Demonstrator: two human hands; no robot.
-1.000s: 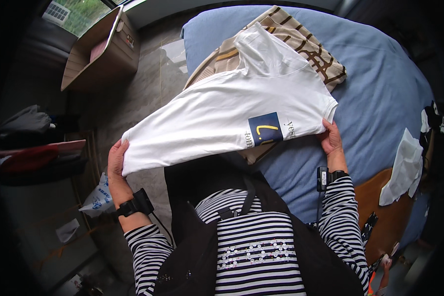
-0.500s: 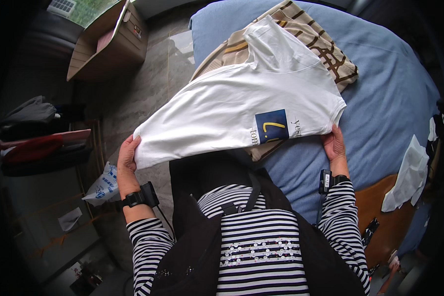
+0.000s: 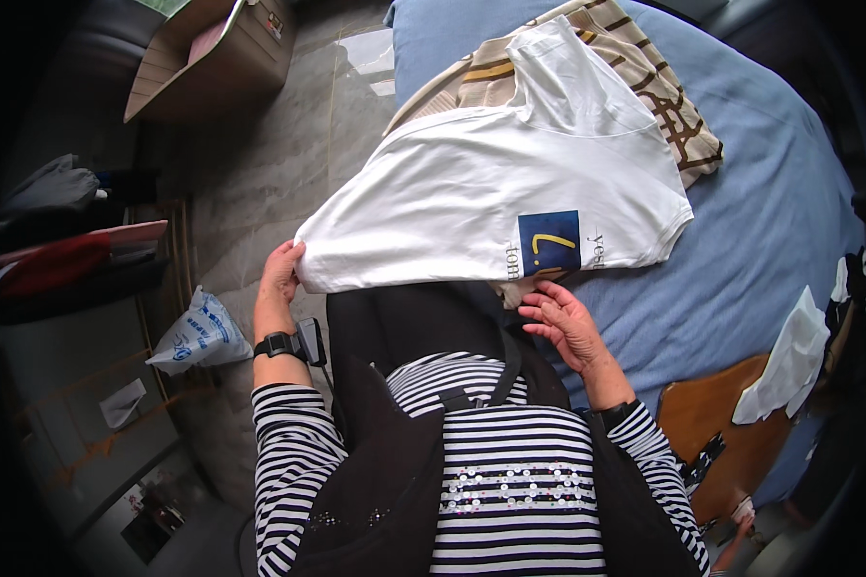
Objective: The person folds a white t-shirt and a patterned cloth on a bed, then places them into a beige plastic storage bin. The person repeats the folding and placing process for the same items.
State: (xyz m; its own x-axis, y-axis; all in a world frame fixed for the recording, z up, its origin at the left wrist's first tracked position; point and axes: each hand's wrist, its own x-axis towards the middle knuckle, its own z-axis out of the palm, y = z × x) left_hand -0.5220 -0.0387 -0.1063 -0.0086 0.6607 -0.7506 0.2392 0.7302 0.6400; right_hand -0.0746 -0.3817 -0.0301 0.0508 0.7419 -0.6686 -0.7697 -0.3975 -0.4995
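Note:
A white T-shirt [image 3: 481, 192] with a dark blue square print lies folded across the edge of a blue bed [image 3: 770, 221], partly over a beige striped garment [image 3: 645, 67]. My left hand [image 3: 281, 274] grips the shirt's left end, holding it out past the bed edge above the floor. My right hand [image 3: 570, 322] is just below the shirt's blue print, fingers apart, holding nothing; its fingertips are close to the hem.
An open cardboard box [image 3: 212, 58] stands on the grey floor at upper left. A white and blue plastic bag [image 3: 197, 332] lies beside my left arm. Dark and red items [image 3: 58, 260] sit on the left. A wooden surface [image 3: 717, 433] with white cloth [image 3: 789, 361] is at right.
My right hand has let go of the shirt's right edge and moved left, under the blue print. The shirt's right end now rests on the bed. My left hand keeps its grip.

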